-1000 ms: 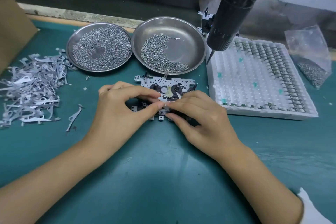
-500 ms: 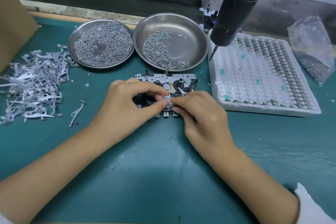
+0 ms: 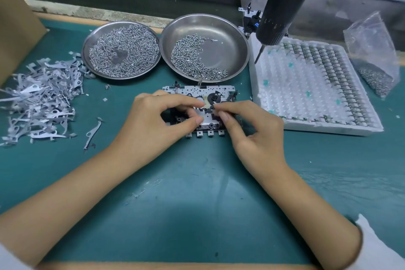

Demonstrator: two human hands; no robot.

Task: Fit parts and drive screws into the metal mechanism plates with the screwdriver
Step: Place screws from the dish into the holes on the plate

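A metal mechanism plate point(image 3: 192, 91) with black wheels and small tabs lies flat on the green mat, just in front of the two steel dishes. My left hand point(image 3: 157, 123) rests on its left half, thumb and forefinger pinched on the plate. My right hand point(image 3: 247, 127) covers its right half, fingertips pinching a small flat metal part against the plate's middle. The black electric screwdriver point(image 3: 282, 4) hangs above the back right, its bit pointing down over the white tray, and neither hand is on it.
Two steel dishes hold screws: a full one point(image 3: 121, 50) on the left, a half-full one point(image 3: 205, 47) on the right. A heap of grey metal levers point(image 3: 37, 98) lies far left, one loose lever point(image 3: 93, 132) nearer. A white foam tray point(image 3: 313, 87) of parts and a plastic bag point(image 3: 372, 55) sit right.
Both hands have stayed on the plate. My right fingers have shifted a little up and right, exposing more of the plate's front tabs. The view has drifted slightly.
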